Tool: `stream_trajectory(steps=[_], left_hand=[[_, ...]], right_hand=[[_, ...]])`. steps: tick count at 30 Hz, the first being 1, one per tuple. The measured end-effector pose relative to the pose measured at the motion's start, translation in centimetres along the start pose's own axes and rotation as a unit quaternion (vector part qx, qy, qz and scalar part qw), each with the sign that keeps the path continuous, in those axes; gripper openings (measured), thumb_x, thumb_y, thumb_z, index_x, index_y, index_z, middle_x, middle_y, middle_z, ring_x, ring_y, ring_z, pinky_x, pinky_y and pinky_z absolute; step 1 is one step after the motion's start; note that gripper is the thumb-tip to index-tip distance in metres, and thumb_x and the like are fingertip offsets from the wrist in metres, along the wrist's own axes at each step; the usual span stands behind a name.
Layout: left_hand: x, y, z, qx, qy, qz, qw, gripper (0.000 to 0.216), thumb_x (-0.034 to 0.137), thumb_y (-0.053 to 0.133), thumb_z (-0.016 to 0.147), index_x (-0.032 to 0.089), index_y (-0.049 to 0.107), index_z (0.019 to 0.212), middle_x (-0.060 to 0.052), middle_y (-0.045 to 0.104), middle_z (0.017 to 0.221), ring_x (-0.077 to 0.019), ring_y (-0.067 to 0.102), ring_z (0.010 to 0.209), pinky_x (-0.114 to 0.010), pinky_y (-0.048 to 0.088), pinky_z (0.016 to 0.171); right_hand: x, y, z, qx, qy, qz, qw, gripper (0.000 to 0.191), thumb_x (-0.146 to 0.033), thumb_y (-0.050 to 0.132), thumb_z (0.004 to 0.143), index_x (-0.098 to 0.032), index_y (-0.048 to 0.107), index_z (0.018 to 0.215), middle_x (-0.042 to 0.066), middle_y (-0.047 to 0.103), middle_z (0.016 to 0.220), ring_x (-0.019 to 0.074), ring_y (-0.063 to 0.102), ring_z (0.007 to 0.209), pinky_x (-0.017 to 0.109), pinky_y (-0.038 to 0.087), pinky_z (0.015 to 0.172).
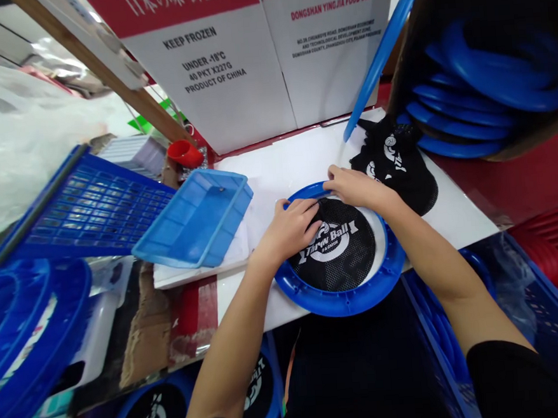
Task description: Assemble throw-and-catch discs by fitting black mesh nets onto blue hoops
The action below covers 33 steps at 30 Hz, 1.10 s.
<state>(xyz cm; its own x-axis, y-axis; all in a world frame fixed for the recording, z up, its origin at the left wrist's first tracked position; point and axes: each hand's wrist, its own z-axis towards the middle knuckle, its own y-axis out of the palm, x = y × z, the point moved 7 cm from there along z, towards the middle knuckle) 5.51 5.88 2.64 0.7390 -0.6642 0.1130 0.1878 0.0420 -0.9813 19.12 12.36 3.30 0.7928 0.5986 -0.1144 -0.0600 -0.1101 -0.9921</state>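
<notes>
A blue plastic ring (347, 303) lies on the white work surface, its near edge close to my body. Inside it is a round black mesh piece (341, 271) printed "Throw Ball". A white gap shows between mesh and ring on the right side. My left hand (295, 228) is at the ring's upper left, fingers bent over the mesh edge and the rim. At the far rim, my right hand (356, 187) has its fingertips closed on the ring. Its fingers partly hide what they grip. More black mesh pieces (413, 183) lie just beyond my right forearm.
A light-blue tray (191, 224) and a dark-blue basket (92, 203) stand on the left. A printed carton (250, 64) is behind. Blue rings (468, 113) are stacked in an open box at right, and one ring (383, 55) leans there. Crates stand below right.
</notes>
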Motion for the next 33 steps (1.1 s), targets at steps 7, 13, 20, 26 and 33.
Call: stream_trajectory(steps=[7,13,20,26,33], left_hand=[[0.6,0.0,0.0,0.004,0.002,-0.004,1.000,0.044,0.046,0.050,0.108,0.016,0.067,0.135,-0.017,0.067,0.143,-0.0364,0.057,0.136,-0.066,0.023,0.121],[0.7,0.4,0.1,-0.025,0.037,-0.030,0.999,0.057,0.055,0.067,0.097,0.015,0.067,0.136,-0.016,0.065,0.147,-0.0382,0.048,0.147,-0.065,0.020,0.127],[0.8,0.9,0.1,-0.022,0.081,-0.059,0.995,0.066,0.054,0.068,0.097,0.011,0.057,0.146,-0.018,0.060,0.152,-0.0322,0.049,0.149,-0.050,0.035,0.127],[0.1,1.1,-0.1,-0.035,0.062,-0.070,0.995,0.072,0.054,0.072,0.094,0.008,0.056,0.147,-0.021,0.057,0.155,-0.0343,0.045,0.152,-0.052,0.032,0.130],[0.1,0.8,-0.1,-0.040,0.056,-0.072,0.995,0.077,0.057,0.079,0.086,0.010,0.059,0.143,-0.021,0.060,0.151,-0.0395,0.035,0.157,-0.064,0.019,0.131]], right_hand=[[1.0,-1.4,-1.1,-0.004,0.015,0.083,0.996,0.041,-0.034,0.065,0.096,-0.022,0.060,0.135,0.015,0.057,0.140,0.0340,0.059,0.125,0.042,0.051,0.093],[4.0,-0.2,-2.6,-0.154,0.099,0.084,0.980,0.029,-0.025,0.073,0.082,-0.020,0.070,0.110,0.013,0.069,0.110,0.0280,0.067,0.086,0.039,0.052,0.073],[1.0,0.6,1.3,0.015,-0.098,0.229,0.968,0.026,-0.030,0.057,0.097,-0.023,0.072,0.118,0.010,0.071,0.127,0.0279,0.063,0.123,0.045,0.048,0.109],[3.5,-0.9,-0.6,-0.020,0.010,0.213,0.977,0.047,-0.051,0.073,0.087,-0.019,0.071,0.121,0.013,0.072,0.122,0.0297,0.066,0.110,0.041,0.051,0.097],[3.5,0.5,-0.7,-0.085,-0.003,0.168,0.982,0.050,-0.018,0.068,0.081,-0.026,0.070,0.131,0.010,0.069,0.123,0.0294,0.066,0.109,0.040,0.053,0.093]])
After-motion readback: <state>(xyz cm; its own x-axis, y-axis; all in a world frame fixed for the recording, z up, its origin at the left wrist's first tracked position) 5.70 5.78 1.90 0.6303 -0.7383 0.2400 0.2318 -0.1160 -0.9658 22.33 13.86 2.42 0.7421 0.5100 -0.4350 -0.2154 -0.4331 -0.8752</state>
